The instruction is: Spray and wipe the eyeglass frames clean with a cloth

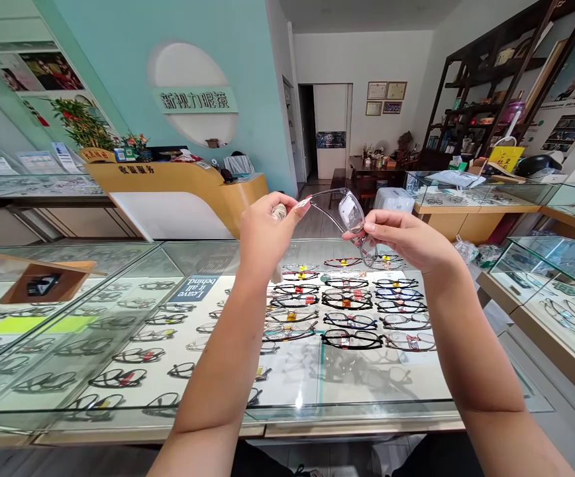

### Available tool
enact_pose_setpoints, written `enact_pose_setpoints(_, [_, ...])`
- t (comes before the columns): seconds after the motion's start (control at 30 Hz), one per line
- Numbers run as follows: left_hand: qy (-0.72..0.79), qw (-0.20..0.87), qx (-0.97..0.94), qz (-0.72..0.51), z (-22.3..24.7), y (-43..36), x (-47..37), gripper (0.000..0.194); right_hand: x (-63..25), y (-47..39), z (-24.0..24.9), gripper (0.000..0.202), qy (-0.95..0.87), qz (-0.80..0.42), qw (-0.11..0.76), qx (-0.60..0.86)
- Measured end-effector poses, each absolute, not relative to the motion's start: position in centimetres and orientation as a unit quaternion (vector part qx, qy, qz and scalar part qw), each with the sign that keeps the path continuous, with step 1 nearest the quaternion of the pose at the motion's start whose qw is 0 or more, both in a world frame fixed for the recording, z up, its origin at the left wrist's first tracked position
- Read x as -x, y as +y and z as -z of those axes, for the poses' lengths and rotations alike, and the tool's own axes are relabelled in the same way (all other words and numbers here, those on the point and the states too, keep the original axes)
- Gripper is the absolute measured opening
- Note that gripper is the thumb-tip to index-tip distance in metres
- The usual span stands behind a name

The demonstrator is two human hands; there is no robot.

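Observation:
A pair of clear-lensed glasses is held up above the glass display counter, its temples unfolded toward the left. My left hand pinches the temple tips between thumb and fingers, with a pale cloth bunched in the palm. At the lens end, my right hand grips the frame near the bridge with thumb and fingers. Beneath both hands, rows of glasses with small coloured tags lie in the counter area.
The glass counter spans the front, with more glasses at left and a wooden stand on top. Another glass showcase stands at right. A yellow reception desk and a dark shelf are behind.

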State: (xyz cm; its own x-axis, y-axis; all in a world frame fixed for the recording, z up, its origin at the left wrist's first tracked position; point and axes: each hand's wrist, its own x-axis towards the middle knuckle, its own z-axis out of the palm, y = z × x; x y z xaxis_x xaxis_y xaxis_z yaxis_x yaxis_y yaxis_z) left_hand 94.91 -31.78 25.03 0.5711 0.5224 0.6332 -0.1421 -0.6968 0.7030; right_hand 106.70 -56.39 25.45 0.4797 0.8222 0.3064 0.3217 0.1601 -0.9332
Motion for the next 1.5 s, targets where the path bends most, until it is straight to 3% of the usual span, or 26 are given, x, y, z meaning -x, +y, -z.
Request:
enact_pose_setpoints(0.13, [0.104, 0.368, -0.808, -0.449, -24.9, -31.7, -94.9, 0.035, -106.5, -56.7, -25.7, 0.043, -0.457, -0.213, 0.616, 0.605])
enact_pose_setpoints(0.37, [0.048, 0.248, -0.776, -0.578, -24.8, -32.9, -94.7, 0.006, -106.5, -56.7, -25.5, 0.037, -0.423, -0.224, 0.672, 0.565])
enact_pose_setpoints(0.47, [-0.066, 0.223, -0.819, -0.524, -24.5, -34.2, -94.5, 0.005, -106.5, -56.7, -25.4, 0.032, -0.418, -0.233, 0.699, 0.531])
enact_pose_setpoints(0.6, [-0.173, 0.152, -0.876, -0.424, -23.2, -35.8, -95.3, 0.025, -106.3, -56.7, -25.5, 0.029, -0.416, -0.231, 0.723, 0.501])
enact_pose_setpoints(0.8, [-0.202, 0.096, -0.845, -0.486, -21.1, -37.1, -97.3, 0.017, -106.4, -56.4, -25.3, 0.031, -0.393, -0.214, 0.758, 0.476])
enact_pose_setpoints(1.13, [-0.179, 0.130, -0.807, -0.548, -20.5, -37.2, -98.1, 0.021, -107.0, -55.9, -25.0, 0.034, -0.385, -0.173, 0.773, 0.474])
enact_pose_setpoints(1.33, [-0.160, 0.190, -0.810, -0.531, -20.3, -37.0, -98.3, 0.031, -107.2, -56.1, -25.0, 0.031, -0.371, -0.138, 0.791, 0.467])
enact_pose_setpoints(1.5, [-0.169, 0.232, -0.802, -0.523, -20.4, -37.2, -98.3, 0.027, -107.2, -55.7, -25.0, 0.028, -0.373, -0.124, 0.801, 0.452])
